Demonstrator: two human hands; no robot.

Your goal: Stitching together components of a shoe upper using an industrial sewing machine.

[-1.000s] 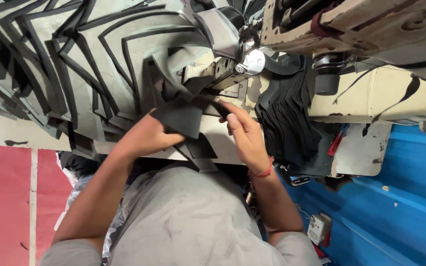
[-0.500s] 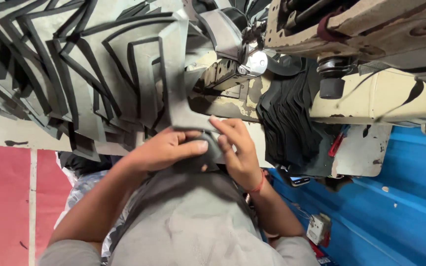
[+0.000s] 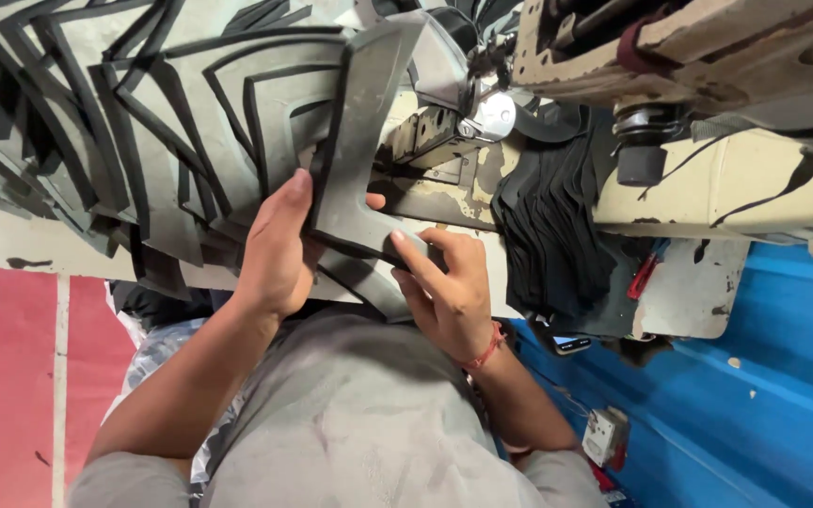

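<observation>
Grey cut piece point(image 3: 359, 141) now raised toward sewing machine point(image 3: 708, 56), both hands point(image 3: 279, 249) gripping its lower end.

cut pcs point(image 3: 96, 122) left, machine point(image 3: 670, 85) right

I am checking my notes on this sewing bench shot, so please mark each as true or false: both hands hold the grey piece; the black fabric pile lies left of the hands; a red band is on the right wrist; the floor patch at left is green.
1. Both the left hand and the right hand hold the grey angled piece. True.
2. The black fabric pile lies left of the hands. False: it lies to their right.
3. A red band is on the right wrist. True.
4. The floor patch at left is green. False: it is red.
</observation>
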